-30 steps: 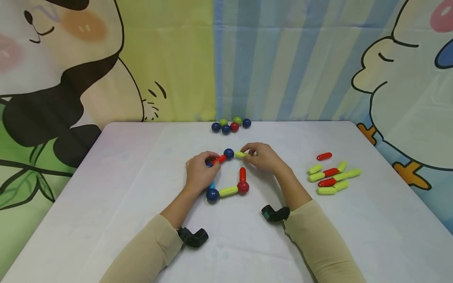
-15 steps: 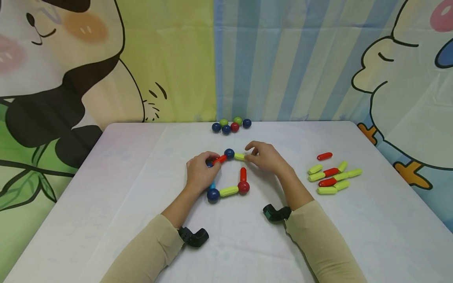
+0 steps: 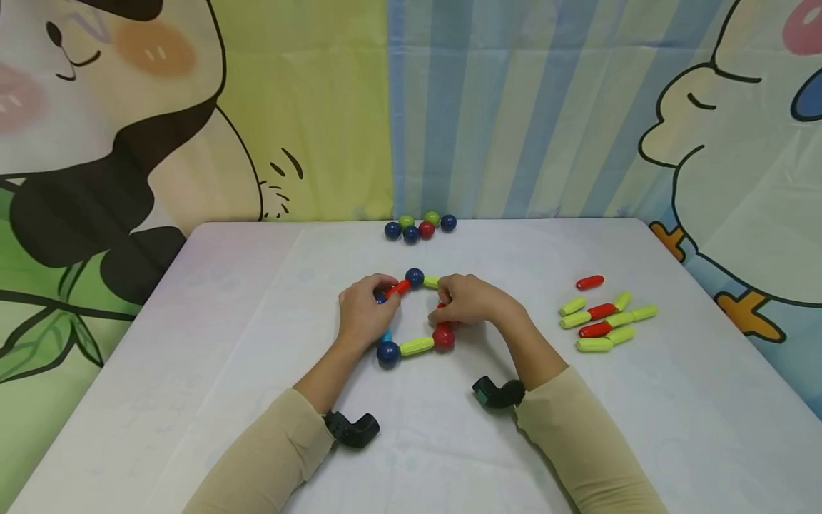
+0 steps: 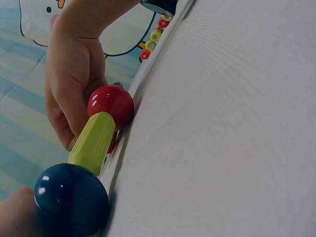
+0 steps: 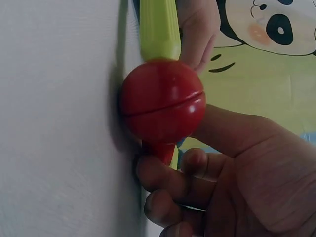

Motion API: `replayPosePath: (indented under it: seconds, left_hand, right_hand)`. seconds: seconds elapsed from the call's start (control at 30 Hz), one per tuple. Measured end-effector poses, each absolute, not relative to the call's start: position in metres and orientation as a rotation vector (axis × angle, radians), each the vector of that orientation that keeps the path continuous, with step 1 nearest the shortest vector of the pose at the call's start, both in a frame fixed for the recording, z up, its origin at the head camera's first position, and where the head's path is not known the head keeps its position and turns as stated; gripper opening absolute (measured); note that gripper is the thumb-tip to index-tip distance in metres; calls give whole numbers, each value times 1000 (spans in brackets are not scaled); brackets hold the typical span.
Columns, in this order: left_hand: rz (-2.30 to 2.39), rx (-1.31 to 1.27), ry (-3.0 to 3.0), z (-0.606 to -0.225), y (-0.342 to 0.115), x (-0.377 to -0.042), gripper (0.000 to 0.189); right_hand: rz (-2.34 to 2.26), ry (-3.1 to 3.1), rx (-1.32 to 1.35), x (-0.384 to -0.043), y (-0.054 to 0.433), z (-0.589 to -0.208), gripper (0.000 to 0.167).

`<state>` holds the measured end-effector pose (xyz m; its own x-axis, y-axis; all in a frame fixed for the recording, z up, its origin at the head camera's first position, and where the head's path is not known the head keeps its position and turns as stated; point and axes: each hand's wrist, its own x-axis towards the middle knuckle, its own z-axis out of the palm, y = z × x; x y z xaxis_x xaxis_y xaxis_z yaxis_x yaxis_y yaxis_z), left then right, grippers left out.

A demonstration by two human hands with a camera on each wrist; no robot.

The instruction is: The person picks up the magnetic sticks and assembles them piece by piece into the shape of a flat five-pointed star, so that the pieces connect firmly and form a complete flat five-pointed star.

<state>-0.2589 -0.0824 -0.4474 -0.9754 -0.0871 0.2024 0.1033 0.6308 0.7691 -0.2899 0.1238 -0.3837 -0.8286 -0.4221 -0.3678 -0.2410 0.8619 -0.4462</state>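
Note:
A partly joined ring of rods and balls lies on the table in front of me. My left hand (image 3: 363,310) holds its far left corner, where a red rod (image 3: 399,288) meets a mostly hidden blue ball. That rod runs to another blue ball (image 3: 414,278), from which a yellow-green rod (image 3: 431,282) leads right. With thumb and fingers my right hand (image 3: 474,300) pinches a short red rod (image 5: 159,151) just behind the red ball (image 5: 163,101). A yellow-green rod (image 3: 417,346) links the red ball to the near blue ball (image 4: 71,200). A light-blue rod (image 3: 387,335) shows beneath my left hand.
Several loose balls, including a red ball (image 3: 427,229), sit at the table's far edge. To the right lies a group of red and yellow-green rods, among them a yellow-green rod (image 3: 594,345). A patterned curtain (image 3: 514,107) hangs behind the white table (image 3: 193,371).
My right hand let go of the far yellow-green rod, now against the far blue ball, and came nearer to pinch the red rod by the red ball. My left hand stayed in place.

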Motion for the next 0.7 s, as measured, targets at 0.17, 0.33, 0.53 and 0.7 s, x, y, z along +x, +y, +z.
replayPosePath:
  seconds: [0.17, 0.33, 0.53, 0.7]
  left_hand:
    - [-1261, -13, -2623, -444, -83, -256, 29]
    - [-1242, -30, -2637, -444, -82, -255, 35]
    - [-1177, -78, -2675, -445, -82, -257, 38]
    - [-1160, -106, -2712, -446, -82, -256, 42]
  right_hand:
    - [-563, 2598, -460, -292, 131, -383, 31]
    - [-589, 2606, -411, -295, 140, -384, 29]
    - [-626, 2602, -354, -297, 147, -383, 30]
    - [-653, 2595, -332, -299, 152, -385, 41]
